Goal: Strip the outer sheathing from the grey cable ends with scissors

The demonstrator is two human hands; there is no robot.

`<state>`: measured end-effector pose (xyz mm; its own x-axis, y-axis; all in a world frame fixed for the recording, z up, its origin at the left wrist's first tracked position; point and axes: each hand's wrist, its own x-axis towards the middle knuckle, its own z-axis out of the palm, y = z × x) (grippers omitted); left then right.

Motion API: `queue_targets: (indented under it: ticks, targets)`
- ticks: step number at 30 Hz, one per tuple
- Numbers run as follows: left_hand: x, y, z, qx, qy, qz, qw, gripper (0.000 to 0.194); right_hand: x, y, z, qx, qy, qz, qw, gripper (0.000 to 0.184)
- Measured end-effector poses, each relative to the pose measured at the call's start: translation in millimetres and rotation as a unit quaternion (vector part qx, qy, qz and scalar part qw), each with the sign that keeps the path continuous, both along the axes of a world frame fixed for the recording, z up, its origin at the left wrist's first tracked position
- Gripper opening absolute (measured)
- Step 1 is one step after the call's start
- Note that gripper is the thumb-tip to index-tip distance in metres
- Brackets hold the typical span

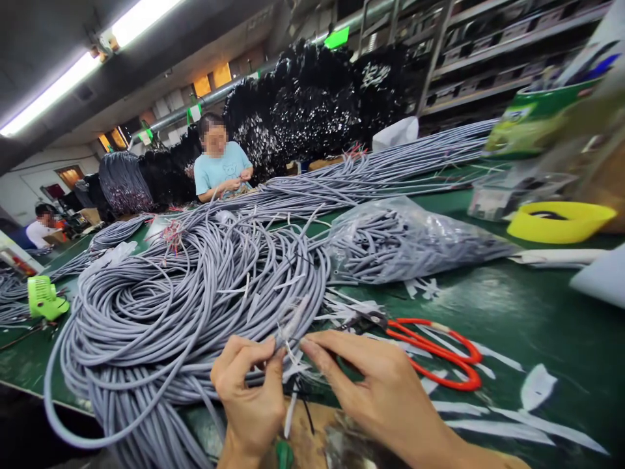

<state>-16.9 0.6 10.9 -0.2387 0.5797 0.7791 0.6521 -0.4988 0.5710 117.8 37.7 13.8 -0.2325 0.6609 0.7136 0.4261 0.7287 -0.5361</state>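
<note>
cable (282, 337): grey, pale frayed end, left of scissors (459, 384) | left hand (251, 394): fingers pinching it | right hand (383, 374): fingers at end, grip unclear

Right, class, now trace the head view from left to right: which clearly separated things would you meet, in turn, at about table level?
Green fan → person's left hand → red-handled scissors → yellow ring.
</note>
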Motion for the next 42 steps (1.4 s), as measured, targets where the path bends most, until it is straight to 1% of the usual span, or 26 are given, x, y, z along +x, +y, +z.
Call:
queue_targets:
  ticks: [3, 6, 10, 13, 15, 17, 19, 20, 21, 23, 24, 25, 26, 28, 30, 32, 33, 34, 35, 37, 40, 42]
  targets:
    - [1, 1, -0.5, 0.025, 0.034, 0.017, 0.999, 0.013, -3, -2, 0.8, 0.017, 0.009, -0.003, 1.0, 0.032]
    - [2, 2, -1.2, 0.045, 0.058, 0.017, 0.997, 0.013, -4, -3, 2.0, 0.022, 0.019, -0.01, 1.0, 0.033]
    - [2, 2, -2.7, 0.045, 0.079, 0.017, 0.996, 0.014, -5, -1, 0.9, 0.017, 0.024, -0.011, 1.0, 0.032]
    - [2, 3, -4.7, 0.042, 0.115, 0.018, 0.992, 0.014, -6, -1, -0.4, 0.012, 0.018, -0.018, 1.0, 0.03]
    - [3, 4, -6.9, 0.015, 0.149, 0.024, 0.988, 0.015, -6, -3, 0.5, 0.022, 0.015, -0.018, 0.999, 0.028]
    - [4, 5, -9.1, -0.033, 0.179, 0.029, 0.983, 0.019, -5, -8, 3.0, 0.059, 0.026, -0.001, 0.998, 0.025]
    - [4, 5, -10.1, -0.083, 0.175, 0.024, 0.981, 0.021, -1, -11, 6.2, 0.09, 0.057, 0.0, 0.994, 0.021]
    - [3, 5, -10.0, -0.101, 0.153, 0.019, 0.983, 0.019, 2, -10, 7.6, 0.085, 0.08, -0.016, 0.993, 0.02]
    - [3, 4, -9.4, -0.112, 0.12, 0.014, 0.986, 0.016, 4, -8, 8.7, 0.061, 0.109, -0.043, 0.991, 0.019]
    - [0, 4, -7.6, -0.12, 0.044, 0.008, 0.992, 0.009, 8, 0, 9.4, -0.04, 0.177, -0.085, 0.98, 0.019]
    - [-2, 3, -6.5, -0.121, 0.013, 0.005, 0.993, 0.008, 9, 4, 9.1, -0.102, 0.211, -0.08, 0.969, 0.018]
    - [-4, 3, -5.5, -0.122, -0.009, 0.0, 0.993, 0.008, 8, 9, 8.5, -0.166, 0.24, -0.059, 0.955, 0.018]
    - [-5, 3, -4.7, -0.123, -0.023, -0.009, 0.992, 0.01, 6, 12, 7.7, -0.228, 0.261, -0.021, 0.938, 0.021]
    - [-8, 3, -3.2, -0.124, -0.034, -0.03, 0.991, 0.013, 0, 17, 5.5, -0.339, 0.271, 0.089, 0.896, 0.031]
    - [-10, 3, -1.8, -0.123, -0.027, -0.05, 0.991, 0.017, -8, 17, 3.3, -0.415, 0.263, 0.2, 0.848, 0.037]
    - [-11, 2, -0.4, -0.13, -0.015, -0.067, 0.989, 0.019, -15, 14, 1.7, -0.448, 0.275, 0.282, 0.803, 0.035]
    - [-11, 2, 0.2, -0.138, -0.01, -0.075, 0.988, 0.02, -18, 13, 1.0, -0.452, 0.289, 0.305, 0.787, 0.033]
    - [-11, 2, 0.7, -0.147, -0.006, -0.082, 0.986, 0.021, -20, 12, 0.4, -0.451, 0.303, 0.316, 0.777, 0.03]
    - [-11, 2, 1.0, -0.155, -0.005, -0.087, 0.984, 0.022, -22, 12, -0.2, -0.448, 0.314, 0.318, 0.774, 0.026]
    - [-11, 2, 0.7, -0.162, -0.008, -0.085, 0.983, 0.023, -25, 12, -2.2, -0.436, 0.333, 0.29, 0.784, 0.022]
    - [-11, 3, -2.1, -0.178, -0.018, -0.071, 0.981, 0.021, -28, 12, -6.9, -0.414, 0.357, 0.206, 0.812, 0.02]
    - [-10, 3, -4.8, -0.199, -0.031, -0.061, 0.978, 0.021, -30, 12, -9.5, -0.391, 0.355, 0.168, 0.832, 0.018]
